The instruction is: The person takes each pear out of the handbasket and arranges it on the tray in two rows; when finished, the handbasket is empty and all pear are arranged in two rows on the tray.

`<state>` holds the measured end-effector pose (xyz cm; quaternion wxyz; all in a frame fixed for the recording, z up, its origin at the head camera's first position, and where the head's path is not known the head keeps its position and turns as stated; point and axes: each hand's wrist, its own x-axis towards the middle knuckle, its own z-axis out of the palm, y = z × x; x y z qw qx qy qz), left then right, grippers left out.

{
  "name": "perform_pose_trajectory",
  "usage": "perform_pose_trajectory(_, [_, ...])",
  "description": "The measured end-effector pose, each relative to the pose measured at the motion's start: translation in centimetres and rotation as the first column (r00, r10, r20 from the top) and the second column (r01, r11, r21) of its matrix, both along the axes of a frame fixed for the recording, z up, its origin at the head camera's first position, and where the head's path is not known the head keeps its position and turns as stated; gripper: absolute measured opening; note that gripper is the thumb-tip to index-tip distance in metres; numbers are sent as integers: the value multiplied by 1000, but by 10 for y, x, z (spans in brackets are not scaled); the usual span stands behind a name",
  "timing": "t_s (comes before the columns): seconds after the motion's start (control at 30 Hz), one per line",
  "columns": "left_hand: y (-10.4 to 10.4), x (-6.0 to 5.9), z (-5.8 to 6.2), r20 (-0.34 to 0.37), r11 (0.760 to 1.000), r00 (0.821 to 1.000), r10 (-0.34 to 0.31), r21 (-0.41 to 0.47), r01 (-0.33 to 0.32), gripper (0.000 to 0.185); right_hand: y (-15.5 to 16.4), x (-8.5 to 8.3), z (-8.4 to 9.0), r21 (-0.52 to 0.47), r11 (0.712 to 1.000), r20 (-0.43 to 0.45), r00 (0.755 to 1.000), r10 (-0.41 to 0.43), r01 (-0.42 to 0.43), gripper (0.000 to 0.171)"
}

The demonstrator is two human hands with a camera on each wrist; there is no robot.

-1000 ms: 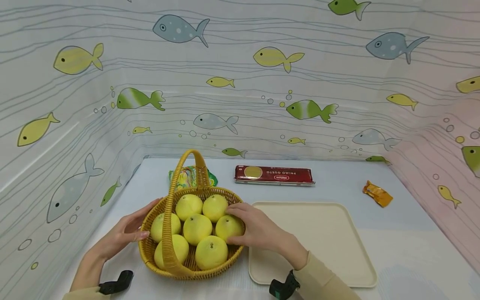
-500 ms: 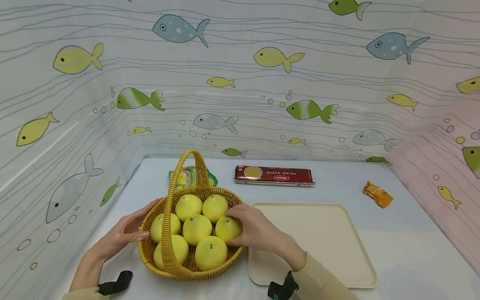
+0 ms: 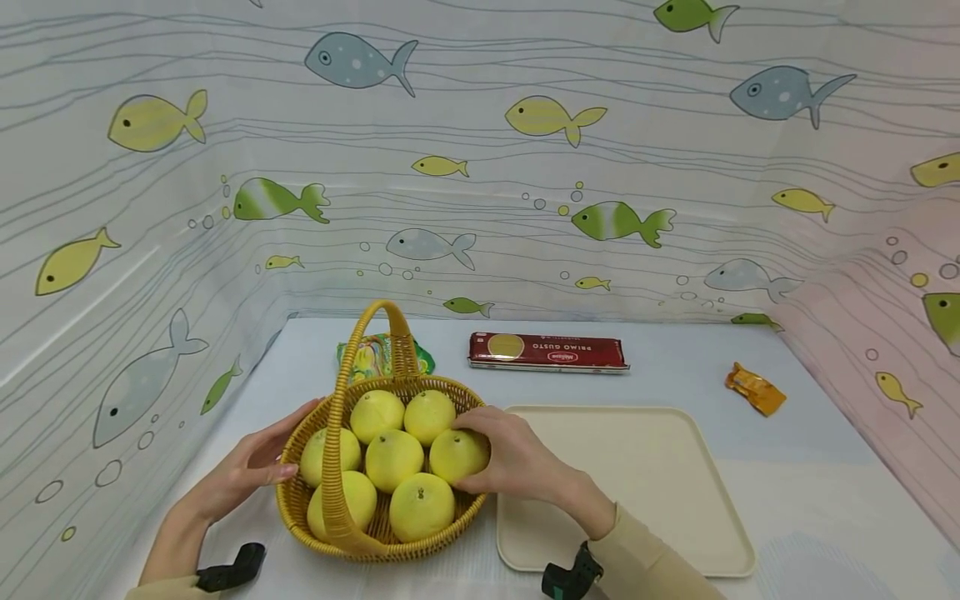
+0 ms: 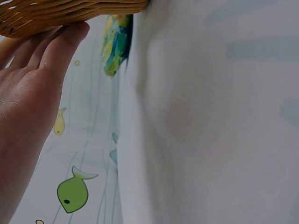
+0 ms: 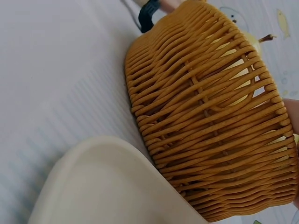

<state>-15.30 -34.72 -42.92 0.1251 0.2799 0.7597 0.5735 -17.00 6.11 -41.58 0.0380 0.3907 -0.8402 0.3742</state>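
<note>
A yellow wicker basket [image 3: 375, 550] with a tall handle holds several round, yellow-green pears [image 3: 422, 507]. My right hand [image 3: 517, 458] reaches over the basket's right rim and grips the rightmost pear [image 3: 456, 454], fingers on its far side and thumb on its near side. That pear still sits down among the others. On the opposite side, my left hand [image 3: 243, 467] rests against the basket's outer wall, the thumb at the rim. In the left wrist view, the left hand's fingers [image 4: 58, 51] stretch up along the woven wall [image 4: 70, 11]. The right wrist view shows mostly the basket's side [image 5: 210, 116].
A cream tray [image 3: 622, 492] lies right beside the basket. Behind stand a red spaghetti packet [image 3: 551, 352] and a green-yellow packet [image 3: 375, 357], partly hidden by the handle. A small orange wrapper [image 3: 755, 387] lies at the far right. Fish-patterned walls [image 3: 495, 192] enclose the table.
</note>
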Motion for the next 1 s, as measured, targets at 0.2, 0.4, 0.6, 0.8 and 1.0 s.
perform_pose_trajectory(0.2, [-2, -1, -2, -4, 1000, 1000, 0, 1, 0, 75, 1, -2, -1, -24, 1000, 15, 1000, -7, 7, 58])
perform_pose_trajectory(0.4, [-1, -2, -2, 3, 1000, 1000, -2, 5, 2, 76, 2, -2, -3, -46, 999, 21, 1000, -23, 24, 60])
perform_pose_trajectory(0.6, [-2, -1, 0, 2, 1000, 1000, 19, -13, -19, 75, 3, -3, 0, -89, 996, 92, 996, -10, 18, 62])
perform_pose_trajectory(0.8, [-5, -1, -3, 8, 999, 999, 42, -24, -41, 75, 5, -3, 8, -67, 996, 173, 984, -47, 59, 63])
perform_pose_trajectory(1.0, [-5, -3, -5, 9, 999, 999, 43, -26, -43, 76, 9, -2, 13, -68, 995, 187, 981, -56, 70, 62])
